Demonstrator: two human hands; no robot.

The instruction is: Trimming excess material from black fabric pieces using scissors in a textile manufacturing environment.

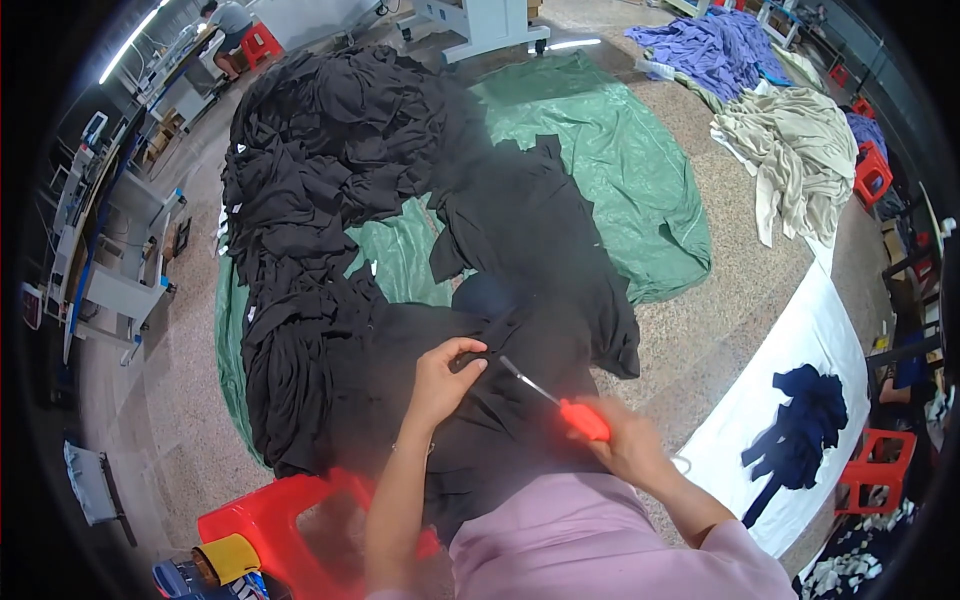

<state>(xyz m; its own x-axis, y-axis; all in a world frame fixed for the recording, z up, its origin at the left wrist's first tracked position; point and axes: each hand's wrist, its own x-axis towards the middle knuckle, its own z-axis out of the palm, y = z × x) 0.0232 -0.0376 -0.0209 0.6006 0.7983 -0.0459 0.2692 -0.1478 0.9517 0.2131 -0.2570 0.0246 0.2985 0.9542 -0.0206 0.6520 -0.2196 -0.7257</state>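
Observation:
Black garment cloth [470,400] is spread over my lap and reaches forward. At its middle, my left hand [445,383] pinches a bit of the cloth between thumb and fingers. My right hand [630,440] is closed round the red handle of a slim metal-shafted tool [583,419]. Its narrow tip points up and left, close to the fingers of my left hand. Whether the tip touches the cloth I cannot tell. Another black garment piece [530,210] lies just ahead, joining the dark cloth before me.
A big heap of black garments [330,140] rests on a green plastic sheet [640,170]. Beside my left arm stands a red stool [260,510]. To the right, navy cloth [800,425] lies on a white sheet [740,420]. Beige [800,150] and purple piles [710,50] sit farther off.

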